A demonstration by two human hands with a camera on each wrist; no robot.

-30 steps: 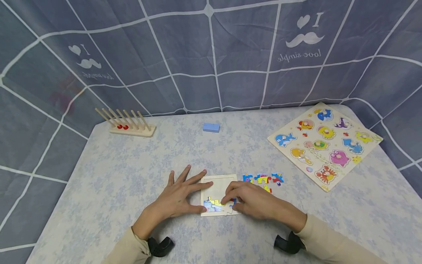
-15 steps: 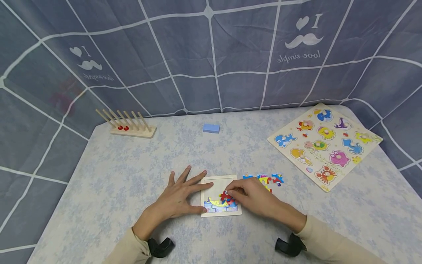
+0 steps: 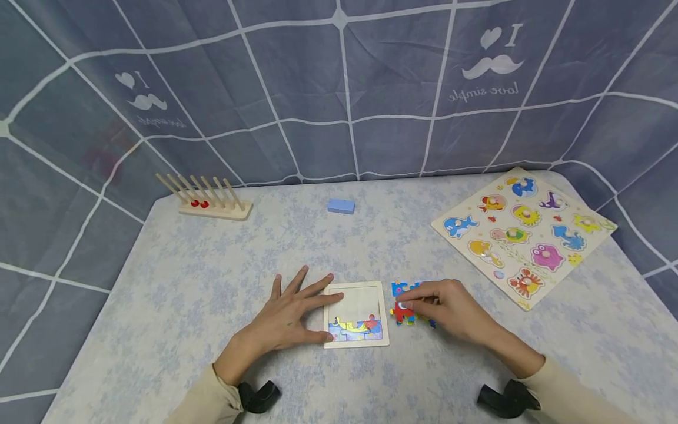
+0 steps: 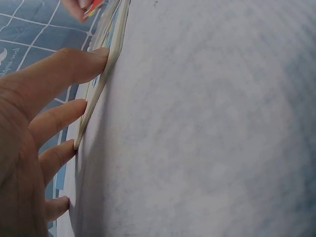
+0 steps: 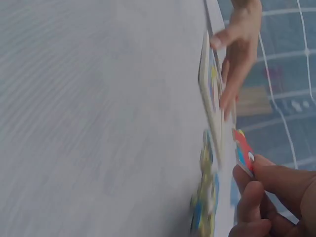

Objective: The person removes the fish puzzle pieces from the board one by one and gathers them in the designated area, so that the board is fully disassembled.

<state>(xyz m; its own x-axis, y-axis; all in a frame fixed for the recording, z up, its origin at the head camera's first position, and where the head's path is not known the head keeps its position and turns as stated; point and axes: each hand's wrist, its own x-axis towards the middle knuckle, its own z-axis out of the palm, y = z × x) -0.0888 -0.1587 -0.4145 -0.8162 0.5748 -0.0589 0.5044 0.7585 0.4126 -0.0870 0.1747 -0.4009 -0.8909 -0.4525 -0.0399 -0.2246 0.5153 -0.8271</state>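
My left hand [image 3: 288,315] lies spread at the left side of a small wooden puzzle tray [image 3: 385,318], thumb and fingertips touching its rim. Joined jigsaw pieces [image 3: 355,331] fill the lower part of the tray; bare wood shows above them. To the right of the tray my right hand [image 3: 450,309] pinches a red jigsaw piece [image 5: 243,150] between thumb and fingers. In the right wrist view that piece is raised above the table. Loose colourful pieces [image 3: 398,287] lie under and beside this hand, which partly hides them.
A blue block [image 3: 341,206] lies farther back on the table. A wooden peg stand [image 3: 214,209] with two red beads stands at the back left. A sea-animal knob puzzle board [image 3: 514,256] lies at the back right. A grid-patterned curtain [image 3: 392,144] hangs behind.
The right hand has moved from over the tray to the right, carrying the red jigsaw piece. The tilted lower-right piece in the tray now lies flat. The left hand has stayed put.
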